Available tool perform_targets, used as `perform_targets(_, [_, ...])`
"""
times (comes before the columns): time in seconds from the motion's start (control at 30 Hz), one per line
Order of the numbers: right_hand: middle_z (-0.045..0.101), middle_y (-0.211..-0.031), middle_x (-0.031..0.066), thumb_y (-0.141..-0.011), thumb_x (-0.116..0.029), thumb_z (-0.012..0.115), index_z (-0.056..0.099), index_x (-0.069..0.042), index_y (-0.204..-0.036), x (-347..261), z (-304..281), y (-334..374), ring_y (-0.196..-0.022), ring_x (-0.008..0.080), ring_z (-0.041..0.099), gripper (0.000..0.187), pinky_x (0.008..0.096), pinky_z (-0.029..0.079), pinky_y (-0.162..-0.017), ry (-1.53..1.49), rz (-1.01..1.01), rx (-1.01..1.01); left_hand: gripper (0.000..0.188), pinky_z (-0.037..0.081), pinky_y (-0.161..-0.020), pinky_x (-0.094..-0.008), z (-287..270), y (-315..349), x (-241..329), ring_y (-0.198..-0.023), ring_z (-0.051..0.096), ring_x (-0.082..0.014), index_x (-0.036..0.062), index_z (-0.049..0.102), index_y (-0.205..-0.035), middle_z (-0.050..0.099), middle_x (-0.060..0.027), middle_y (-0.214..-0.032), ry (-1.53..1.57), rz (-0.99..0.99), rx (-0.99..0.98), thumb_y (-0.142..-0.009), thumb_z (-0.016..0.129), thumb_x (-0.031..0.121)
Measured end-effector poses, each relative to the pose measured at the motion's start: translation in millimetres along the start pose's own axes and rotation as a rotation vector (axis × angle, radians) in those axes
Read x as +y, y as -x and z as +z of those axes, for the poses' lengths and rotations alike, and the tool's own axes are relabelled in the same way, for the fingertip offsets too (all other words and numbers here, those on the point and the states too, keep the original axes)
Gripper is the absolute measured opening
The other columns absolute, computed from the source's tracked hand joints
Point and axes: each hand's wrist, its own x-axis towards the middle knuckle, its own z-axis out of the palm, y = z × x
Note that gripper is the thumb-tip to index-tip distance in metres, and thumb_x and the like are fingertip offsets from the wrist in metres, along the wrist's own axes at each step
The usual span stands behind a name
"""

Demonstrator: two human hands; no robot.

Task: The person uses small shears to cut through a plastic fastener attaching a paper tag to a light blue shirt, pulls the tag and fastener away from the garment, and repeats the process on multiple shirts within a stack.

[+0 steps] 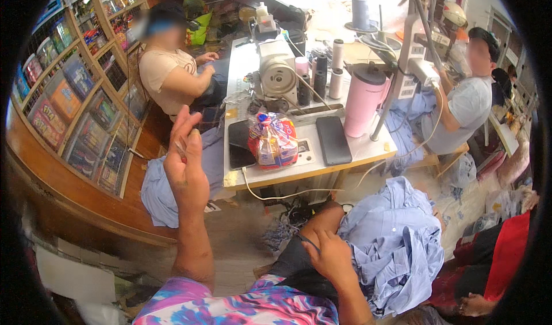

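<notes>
My left hand (188,164) is raised in front of the table's left corner, its thumb pressed toward long, upward-pointing fingers. A tiny shiny bit shows between them, too small to name. Low over my dark-clothed thigh, my right hand (332,255) curls its fingers around a thin, dark, curved item (310,243) whose kind I cannot make out. A crumpled light blue buttoned shirt (394,227) lies in a heap across my lap, beside my right hand and wrist.
Ahead stands a white sewing table (276,177) with a sewing machine (276,72), thread cones (336,83), a pink tumbler (365,100), two phones (333,141) and a bread bag (273,141). A white cable (287,197) droops below its edge. People sit left and right; shelves line the left.
</notes>
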Motion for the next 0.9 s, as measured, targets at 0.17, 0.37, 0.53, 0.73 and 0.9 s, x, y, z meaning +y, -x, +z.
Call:
perform_targets(0.17, [0.071,-0.108,0.0179,-0.087,-0.023,0.078,0.066,-0.003,-0.114,-3,-56,71,-0.099,0.0366,0.068,0.036,0.0455,0.052,-0.085,-0.236,0.146,0.258,0.043,0.031,-0.12,-0.0359,12,-7,-10,-0.143,0.045,-0.0224,-0.0065,0.053,-0.144,0.048,-0.0167,-0.157,0.118,0.026,0.11,-0.108,0.054,0.018])
perform_targets(0.37, [0.065,-0.093,0.0086,-0.091,-0.02,0.078,0.064,0.001,-0.125,38,-87,131,-0.074,0.0222,0.059,0.042,0.0358,0.051,-0.068,0.158,0.336,0.691,0.048,0.03,-0.123,-0.0416,67,8,4,-0.15,0.04,-0.0289,-0.0078,0.044,-0.15,0.048,-0.0225,-0.156,0.355,0.01,0.156,-0.107,0.052,0.011])
perform_targets(0.53, [0.067,-0.102,0.0152,-0.088,-0.021,0.083,0.065,0.002,-0.125,49,-89,135,-0.091,0.0309,0.065,0.047,0.0367,0.054,-0.084,0.254,0.473,0.861,0.046,0.032,-0.123,-0.0444,109,22,9,-0.148,0.042,-0.0312,-0.008,0.044,-0.149,0.047,-0.025,-0.155,0.502,0.025,0.142,-0.105,0.05,0.006])
perform_targets(0.73, [0.051,-0.144,0.0232,-0.081,-0.017,0.084,0.05,0.002,-0.144,58,-74,136,-0.135,0.0413,0.045,0.074,0.0495,0.032,-0.115,0.209,0.569,0.707,0.05,0.033,-0.121,-0.0443,151,20,35,-0.144,0.046,-0.029,-0.0073,0.039,-0.152,0.049,-0.0228,-0.154,0.672,0.064,0.121,-0.104,0.049,0.003])
perform_targets(0.9, [0.051,-0.144,0.0235,-0.081,-0.018,0.084,0.05,0.001,-0.144,66,-74,135,-0.134,0.0413,0.045,0.074,0.0496,0.033,-0.114,0.227,0.593,0.7,0.055,0.029,-0.123,-0.0448,155,4,43,-0.15,0.039,-0.0305,-0.0068,0.037,-0.154,0.043,-0.0237,-0.158,0.613,0.127,0.233,-0.101,0.05,-0.001])
